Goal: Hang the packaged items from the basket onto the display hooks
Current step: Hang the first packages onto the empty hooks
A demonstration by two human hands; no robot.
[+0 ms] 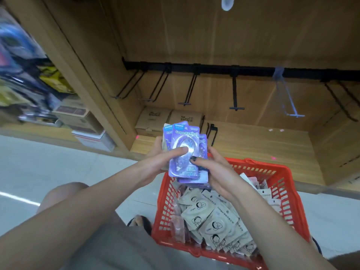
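Now my left hand (pixel 155 162) and right hand (pixel 214 172) together grip a stack of purple packets (pixel 184 152) above the red basket (pixel 282 184), below black hooks (pixel 235 90).

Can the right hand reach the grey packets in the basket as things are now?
Probably not at once. The right hand is holding the purple packets together with the left hand. The grey packets lie uncovered in the red basket just below, so the path itself is free.
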